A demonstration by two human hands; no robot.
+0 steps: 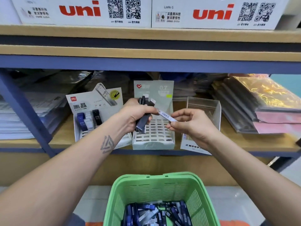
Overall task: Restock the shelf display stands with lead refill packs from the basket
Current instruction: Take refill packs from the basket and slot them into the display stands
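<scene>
My left hand (136, 114) grips a bunch of dark lead refill packs (143, 122) above the middle display stand (153, 141), a pale green one with a white grid of slots. My right hand (189, 122) pinches a single white pack (167, 116) by its lower end; its upper end touches my left hand's fingers. The left stand (91, 103), with black characters on its card, holds three packs (88, 120) upright. A clear MONO stand (202, 111) is on the right. The green basket (156, 186) below holds several loose packs (156, 214).
Wooden shelf edge (244, 146) with blue metal frame and an upright post (24, 108) at left. Stacks of wrapped paper goods (260, 101) flank the stands on both sides. White uni boxes (81, 12) sit on the shelf above.
</scene>
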